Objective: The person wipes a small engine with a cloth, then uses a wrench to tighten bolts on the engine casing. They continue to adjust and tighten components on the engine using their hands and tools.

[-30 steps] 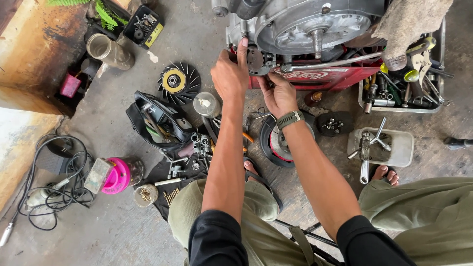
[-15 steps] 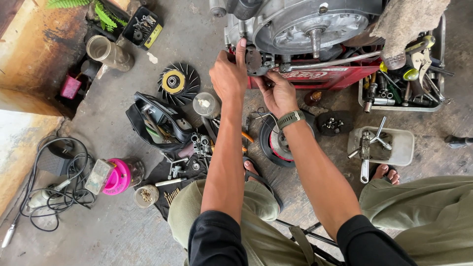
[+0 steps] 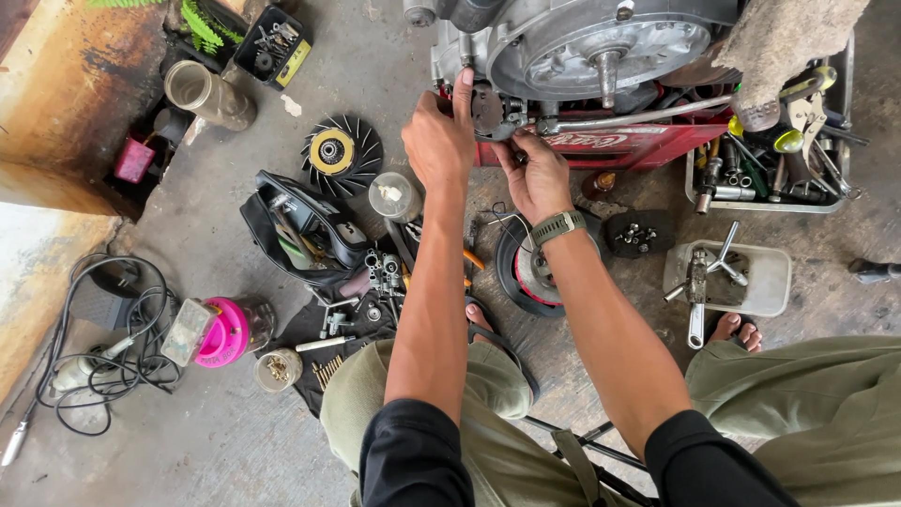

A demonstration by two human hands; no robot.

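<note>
A grey metal engine [image 3: 601, 47] rests on a red crate [image 3: 638, 145] at the top of the view. My left hand [image 3: 439, 141] grips a small round metal part [image 3: 487, 111] at the engine's lower left, with the index finger pointing up along the casing. My right hand [image 3: 537, 174], with a grey watch [image 3: 557, 226] on the wrist, holds the same spot from below, fingers curled around the part. A long metal lever [image 3: 638, 117] runs right from there.
On the concrete floor lie a black fan wheel with a yellow hub [image 3: 340, 153], an open black tool bag [image 3: 300, 230], a clutch disc [image 3: 530, 272], a pink-lidded jar [image 3: 223, 330], coiled cables [image 3: 103, 347], a white tray with wrenches [image 3: 727, 277] and a grey tool tray [image 3: 779, 160].
Both hands have stayed at the engine's lower left with only slight finger shifts. The view has drifted a little.
</note>
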